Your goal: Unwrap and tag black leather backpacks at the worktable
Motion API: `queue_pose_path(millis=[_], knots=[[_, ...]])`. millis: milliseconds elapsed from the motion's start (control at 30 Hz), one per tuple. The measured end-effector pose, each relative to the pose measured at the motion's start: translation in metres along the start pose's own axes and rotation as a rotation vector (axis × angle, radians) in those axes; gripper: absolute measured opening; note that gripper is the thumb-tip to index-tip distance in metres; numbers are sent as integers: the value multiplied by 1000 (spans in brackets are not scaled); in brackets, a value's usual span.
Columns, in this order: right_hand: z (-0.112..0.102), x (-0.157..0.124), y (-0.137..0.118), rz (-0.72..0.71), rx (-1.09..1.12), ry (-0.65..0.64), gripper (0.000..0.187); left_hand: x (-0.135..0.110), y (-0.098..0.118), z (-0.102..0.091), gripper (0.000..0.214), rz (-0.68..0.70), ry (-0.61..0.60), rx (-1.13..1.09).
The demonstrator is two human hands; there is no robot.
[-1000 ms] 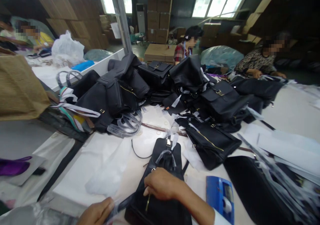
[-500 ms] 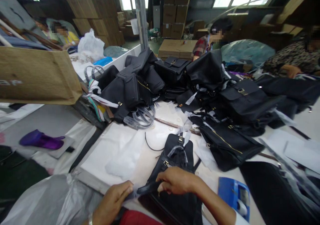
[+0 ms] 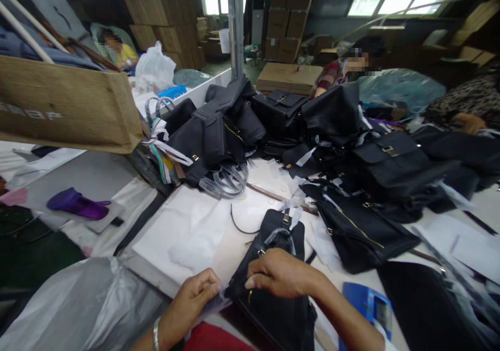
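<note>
A black handbag (image 3: 273,309) with gold zip and plastic-wrapped handle lies on the white table (image 3: 195,226) right in front of me. My right hand (image 3: 279,274) rests on its upper part, fingers curled and pinching at its left edge. My left hand (image 3: 195,296) pinches a strip of clear plastic film (image 3: 213,305) at the bag's left side, fingers closed on it. The two hands are close together.
A heap of black handbags (image 3: 312,137) covers the table's middle and right. A blue tape dispenser (image 3: 369,309) sits by my right forearm. A burlap bag (image 3: 66,109) stands left, a grey plastic sack (image 3: 78,309) lower left. Other people work at the far side.
The view has shifted left and down. My left hand moved up and right to the bag's edge, closing on the plastic film. My right hand stays on the bag.
</note>
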State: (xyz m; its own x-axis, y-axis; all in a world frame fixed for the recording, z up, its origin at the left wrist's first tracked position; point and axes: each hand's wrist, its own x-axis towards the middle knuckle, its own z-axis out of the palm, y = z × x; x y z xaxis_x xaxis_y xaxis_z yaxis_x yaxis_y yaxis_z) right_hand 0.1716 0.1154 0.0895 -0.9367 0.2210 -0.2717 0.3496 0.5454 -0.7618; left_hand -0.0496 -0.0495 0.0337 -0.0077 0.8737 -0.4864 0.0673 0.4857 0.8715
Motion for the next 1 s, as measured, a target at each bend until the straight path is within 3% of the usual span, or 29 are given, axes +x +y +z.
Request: queue_pose_path(millis=[267,367,500,700,833,1000], knots=[[24,27,-13,-43,-189,36,36,9,11,19,36,10,0,-62],[28,24,1,-49,-228,72,44,10,8,13,37,-15,-4,-5],[33,17,26,-10,-254,95,29,15,-1,4,38,-54,37,99],[46,23,40,-75,-213,100,28,35,-1,20,38,-35,-22,206],[39,19,60,-53,-137,191,29,50,6,25,37,-57,32,296],[46,24,77,-7,-73,158,28,76,12,39,32,-47,60,410]])
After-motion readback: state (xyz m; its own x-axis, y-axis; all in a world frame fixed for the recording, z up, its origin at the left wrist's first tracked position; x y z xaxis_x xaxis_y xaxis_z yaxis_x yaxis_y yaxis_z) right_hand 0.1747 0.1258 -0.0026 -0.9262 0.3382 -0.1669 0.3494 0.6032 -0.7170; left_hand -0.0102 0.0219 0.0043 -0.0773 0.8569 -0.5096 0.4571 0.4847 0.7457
